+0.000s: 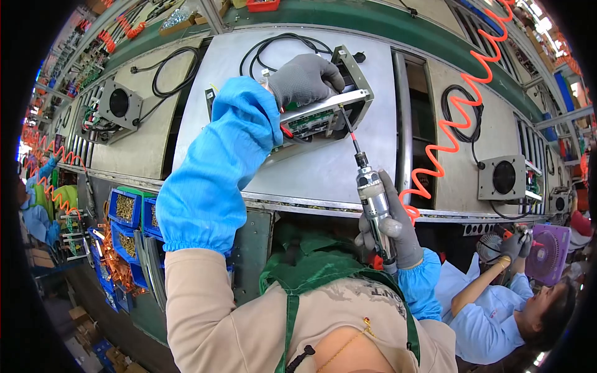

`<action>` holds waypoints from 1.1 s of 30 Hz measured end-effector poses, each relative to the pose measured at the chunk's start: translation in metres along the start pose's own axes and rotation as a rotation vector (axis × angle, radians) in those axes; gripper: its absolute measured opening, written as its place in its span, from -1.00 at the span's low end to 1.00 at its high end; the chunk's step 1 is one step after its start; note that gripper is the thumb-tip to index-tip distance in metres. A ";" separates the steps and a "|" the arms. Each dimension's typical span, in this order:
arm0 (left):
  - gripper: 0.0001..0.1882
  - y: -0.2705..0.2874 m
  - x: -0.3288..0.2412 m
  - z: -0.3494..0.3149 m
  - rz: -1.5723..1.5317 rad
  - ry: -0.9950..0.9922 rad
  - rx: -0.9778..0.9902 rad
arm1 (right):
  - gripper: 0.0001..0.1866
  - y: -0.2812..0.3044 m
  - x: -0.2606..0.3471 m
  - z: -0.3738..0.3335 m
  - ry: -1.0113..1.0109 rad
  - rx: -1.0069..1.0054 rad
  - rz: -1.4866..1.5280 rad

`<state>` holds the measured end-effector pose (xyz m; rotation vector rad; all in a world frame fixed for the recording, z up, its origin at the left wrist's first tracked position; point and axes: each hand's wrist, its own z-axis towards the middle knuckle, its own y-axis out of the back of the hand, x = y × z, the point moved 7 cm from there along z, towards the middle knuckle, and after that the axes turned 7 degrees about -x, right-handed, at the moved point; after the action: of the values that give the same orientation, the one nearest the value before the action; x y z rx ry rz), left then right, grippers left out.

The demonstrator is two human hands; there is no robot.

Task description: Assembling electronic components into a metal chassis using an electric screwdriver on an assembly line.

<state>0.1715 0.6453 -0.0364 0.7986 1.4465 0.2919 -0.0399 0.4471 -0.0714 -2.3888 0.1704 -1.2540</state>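
Observation:
My left hand (307,81), in a grey glove and blue sleeve cover, is closed over the top of a metal-framed electronic unit (356,82). Green circuit boards show inside that unit, and red and black leads stick out at its near side. Gripped in my gloved right hand (401,227) is a silver pneumatic screwdriver (375,205). Its long thin bit slants up and left, and the tip meets or nearly meets the frame's near metal edge. Any screw at the tip is too small to make out. A black power cable (267,43) lies coiled behind the unit.
A coiled orange air hose (444,124) hangs on the right. Similar units with fans stand at the left (118,102) and right (501,178) along the roller line. Blue bins (124,208) of screws sit at lower left. A co-worker (497,311) handles a purple fan at lower right.

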 end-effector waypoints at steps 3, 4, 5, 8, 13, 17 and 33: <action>-0.72 0.004 -0.003 -0.005 0.042 -0.007 -0.013 | 0.12 -0.002 -0.001 -0.002 -0.002 -0.007 0.008; -0.71 0.006 -0.003 -0.008 0.019 -0.016 -0.023 | 0.12 -0.003 -0.002 -0.004 -0.005 -0.015 0.019; -0.70 0.007 -0.002 -0.009 -0.006 -0.028 -0.029 | 0.12 -0.003 -0.003 -0.004 -0.005 -0.016 0.019; -0.67 0.006 -0.002 -0.010 0.032 -0.034 -0.039 | 0.12 -0.004 -0.003 -0.005 0.005 -0.018 0.001; -0.63 -0.007 -0.026 -0.039 0.131 -0.189 -0.075 | 0.10 -0.006 0.000 -0.007 0.008 -0.036 -0.014; -0.69 -0.009 -0.015 -0.048 0.195 -0.215 -0.370 | 0.09 -0.009 -0.001 -0.010 -0.025 0.023 0.105; -0.51 -0.012 -0.017 -0.041 0.282 -0.285 -0.380 | 0.05 -0.007 0.006 -0.006 -0.006 -0.023 -0.061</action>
<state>0.1269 0.6387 -0.0279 0.6971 0.9703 0.6218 -0.0420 0.4501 -0.0613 -2.4337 0.1112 -1.2784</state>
